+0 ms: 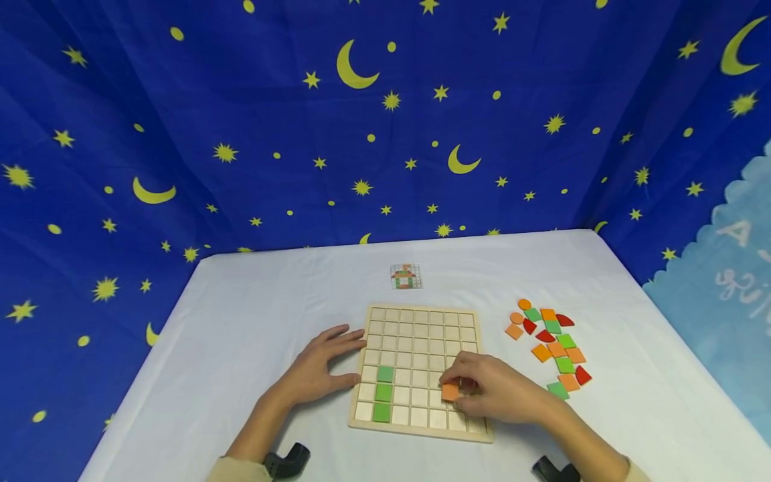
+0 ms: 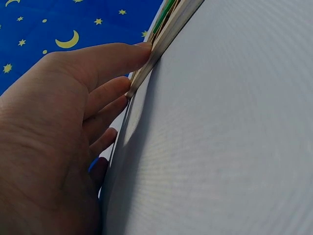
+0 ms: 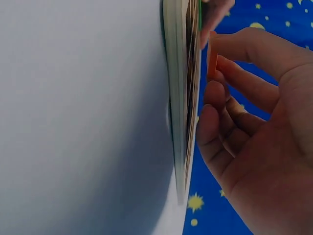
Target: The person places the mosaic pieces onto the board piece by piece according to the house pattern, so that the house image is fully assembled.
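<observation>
A wooden grid board (image 1: 421,434) lies on the white table. Three green square tiles (image 1: 383,393) fill neighbouring cells of one column near its left side. My right hand (image 1: 502,388) pinches an orange square tile (image 1: 450,391) between thumb and fingers over the lower right part of the board. In the right wrist view the orange tile (image 3: 212,55) is seen edge-on, above the board's surface. My left hand (image 1: 313,368) rests at the board's left edge with fingers spread, thumb tip (image 2: 144,48) touching the wooden rim.
Right of the board lie several loose tiles (image 1: 557,349), orange and green squares with red quarter-circles and orange circles. A small picture card (image 1: 406,276) showing a coloured house-like pattern lies behind the board. A blue star-patterned cloth (image 1: 385,134) hangs behind the table.
</observation>
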Available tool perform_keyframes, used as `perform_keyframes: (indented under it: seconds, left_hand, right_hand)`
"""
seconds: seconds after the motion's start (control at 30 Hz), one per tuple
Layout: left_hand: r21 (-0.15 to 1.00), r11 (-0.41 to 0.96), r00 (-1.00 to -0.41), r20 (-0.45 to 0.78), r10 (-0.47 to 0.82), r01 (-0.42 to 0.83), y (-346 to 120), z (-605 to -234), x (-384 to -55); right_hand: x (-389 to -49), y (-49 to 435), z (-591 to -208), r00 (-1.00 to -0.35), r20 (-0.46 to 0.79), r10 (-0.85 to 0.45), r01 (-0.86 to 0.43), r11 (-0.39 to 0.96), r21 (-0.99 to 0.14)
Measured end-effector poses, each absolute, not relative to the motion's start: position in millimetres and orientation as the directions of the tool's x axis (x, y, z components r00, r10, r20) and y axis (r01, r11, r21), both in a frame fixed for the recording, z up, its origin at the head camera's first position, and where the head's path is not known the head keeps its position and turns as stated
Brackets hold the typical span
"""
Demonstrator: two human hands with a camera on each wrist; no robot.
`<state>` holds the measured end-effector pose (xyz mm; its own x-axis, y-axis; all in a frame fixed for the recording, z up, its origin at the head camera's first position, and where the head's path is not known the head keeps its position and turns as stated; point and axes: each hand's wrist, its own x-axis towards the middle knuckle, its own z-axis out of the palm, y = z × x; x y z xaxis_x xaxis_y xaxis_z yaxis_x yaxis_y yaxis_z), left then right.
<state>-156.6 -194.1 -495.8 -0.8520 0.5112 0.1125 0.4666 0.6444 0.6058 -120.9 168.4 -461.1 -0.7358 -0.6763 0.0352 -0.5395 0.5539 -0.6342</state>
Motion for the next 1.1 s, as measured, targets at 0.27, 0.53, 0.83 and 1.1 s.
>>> perform_keyframes:
  seconds: [0.27,0.53,0.83,1.1]
  left_hand:
    - [0.607,0.648,-0.853,0.099,0.512,0.459,-194.0,-495.3,-157.2]
    - [0.609,0.653,-0.858,0.091,0.506,0.450,-193.4,-495.7,-156.0]
    - [0.604,0.659,-0.860,0.088,0.503,0.447,-192.3,-494.4,-155.6]
    - [0.606,0.661,-0.863,0.088,0.497,0.442,-192.5,-494.4,-155.2]
  right_hand:
    - [-116.2,145.5,-462.5,-0.686,0.042,-0.726,-0.588,0.521,-0.619]
    - [-114.4,123.8,-462.4,-0.632,0.071,-0.772,-0.631,0.459,-0.626]
    - [-114.4,103.5,-465.7,-0.619,0.074,-0.782,-0.649,0.456,-0.609]
    - [-113.4,94.1,-466.6,-0.615,0.082,-0.784,-0.676,0.471,-0.567]
